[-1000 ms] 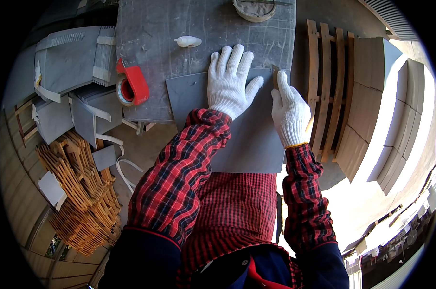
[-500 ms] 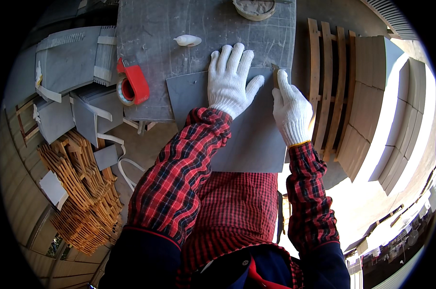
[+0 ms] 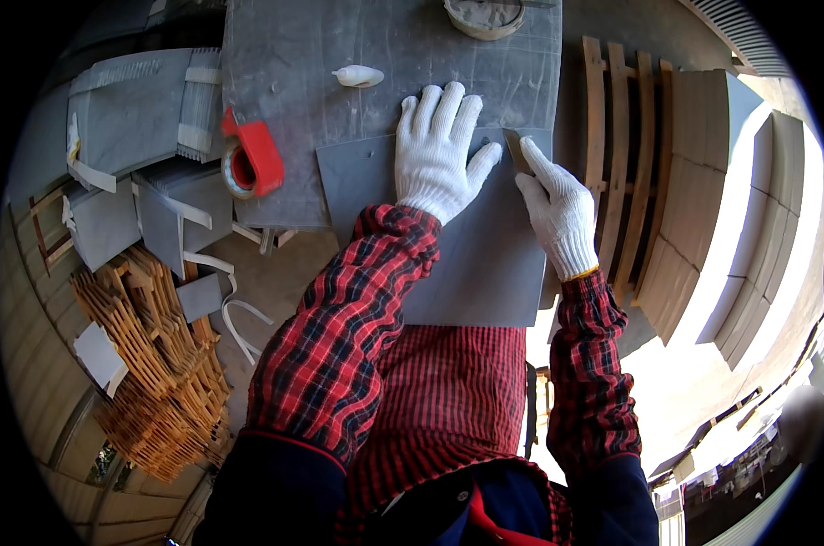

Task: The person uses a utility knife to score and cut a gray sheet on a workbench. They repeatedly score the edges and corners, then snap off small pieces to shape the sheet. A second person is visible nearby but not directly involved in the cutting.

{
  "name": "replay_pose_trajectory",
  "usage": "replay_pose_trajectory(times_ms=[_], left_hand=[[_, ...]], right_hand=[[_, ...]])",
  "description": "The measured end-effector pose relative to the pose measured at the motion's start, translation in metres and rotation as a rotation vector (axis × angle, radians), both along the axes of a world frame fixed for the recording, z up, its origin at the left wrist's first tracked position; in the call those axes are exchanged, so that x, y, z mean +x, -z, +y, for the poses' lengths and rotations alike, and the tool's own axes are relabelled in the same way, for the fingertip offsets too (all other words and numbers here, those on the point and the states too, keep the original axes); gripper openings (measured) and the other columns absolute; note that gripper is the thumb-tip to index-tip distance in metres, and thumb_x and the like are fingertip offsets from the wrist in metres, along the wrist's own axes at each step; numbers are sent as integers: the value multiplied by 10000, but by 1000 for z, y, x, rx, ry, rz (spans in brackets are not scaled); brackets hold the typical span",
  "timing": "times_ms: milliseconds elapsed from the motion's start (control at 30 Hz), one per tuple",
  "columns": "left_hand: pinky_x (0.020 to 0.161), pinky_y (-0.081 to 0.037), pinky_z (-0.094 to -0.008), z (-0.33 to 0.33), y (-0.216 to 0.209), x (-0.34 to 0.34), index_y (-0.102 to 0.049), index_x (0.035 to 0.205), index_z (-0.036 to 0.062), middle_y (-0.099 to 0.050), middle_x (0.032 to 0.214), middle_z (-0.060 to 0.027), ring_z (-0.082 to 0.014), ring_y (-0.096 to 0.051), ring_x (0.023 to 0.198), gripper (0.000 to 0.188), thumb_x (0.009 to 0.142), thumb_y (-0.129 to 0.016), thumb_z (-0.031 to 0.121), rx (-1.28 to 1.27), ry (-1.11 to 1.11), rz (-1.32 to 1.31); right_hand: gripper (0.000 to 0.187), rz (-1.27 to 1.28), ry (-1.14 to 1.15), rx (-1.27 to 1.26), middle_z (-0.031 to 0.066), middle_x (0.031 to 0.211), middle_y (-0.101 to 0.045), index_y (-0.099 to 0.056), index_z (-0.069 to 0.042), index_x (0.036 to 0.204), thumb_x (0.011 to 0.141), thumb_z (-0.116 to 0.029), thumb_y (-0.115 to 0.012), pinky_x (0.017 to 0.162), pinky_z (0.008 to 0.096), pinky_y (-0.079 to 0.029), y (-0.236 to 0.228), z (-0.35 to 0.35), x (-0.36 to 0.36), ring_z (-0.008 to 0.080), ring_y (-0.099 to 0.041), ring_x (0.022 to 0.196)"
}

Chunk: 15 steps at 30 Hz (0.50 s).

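A flat grey panel [image 3: 471,273] lies on the worktable, its near edge against my checked apron. My left hand [image 3: 437,155], in a white knit glove, rests flat on the panel's far part, fingers spread past its far edge. In my gloved right hand [image 3: 557,205] is a thin, flat scraper-like blade [image 3: 516,150], brownish grey, held near the panel's far right corner. The index finger is stretched along it; its handle is hidden in the glove. A small white squeeze bottle [image 3: 358,76] lies on its side beyond my left hand.
On the scratched grey worktable [image 3: 376,27] are a red tape dispenser [image 3: 264,156] at left and a bowl of grey paste [image 3: 487,29] at the far side. Wooden pallets [image 3: 619,164] and stacked panels [image 3: 689,173] stand right. Strapped grey panels [image 3: 125,109] and wooden slats [image 3: 153,364] are left.
My right hand has shifted slightly right and toward me, with the blade turned more to the left. The left hand stays on the panel.
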State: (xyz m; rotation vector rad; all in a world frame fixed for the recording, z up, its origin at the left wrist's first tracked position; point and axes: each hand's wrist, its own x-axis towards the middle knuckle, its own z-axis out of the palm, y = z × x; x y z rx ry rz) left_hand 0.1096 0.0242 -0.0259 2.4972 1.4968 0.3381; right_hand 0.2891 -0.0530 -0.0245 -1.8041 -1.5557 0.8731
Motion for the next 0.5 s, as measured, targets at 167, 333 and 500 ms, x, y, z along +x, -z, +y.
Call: replay_pose_trajectory(times_ms=[167,333,500], left_hand=[[1162,-262,-571,0,-1,-2,-537,1366,71,-458,1461,-153,-381,-377,1380,642,860,-702,430,-6,-6,-15],[1176,-252,-565,-2,3,2,-533,1379,68,-448,1480,-149,-377,-365,1396,708,845,-711,497,0,1,-12],[1189,-235,-558,-2,2,0,-524,1395,67,-443,1491,-146,-365,-353,1408,777,823,-718,557,-23,-12,11]], right_hand=[[498,352,469,-265,52,970,-696,-535,-66,1445,964,-116,-653,732,246,-543,-18,-14,7,90,-627,800],[494,491,566,-261,58,1018,-677,-529,-62,1450,982,-181,-636,674,232,-532,-9,-31,3,78,-599,755],[499,601,713,-277,31,923,-645,-510,-31,1454,992,-182,-621,596,199,-449,-14,-22,-7,52,-534,708]])
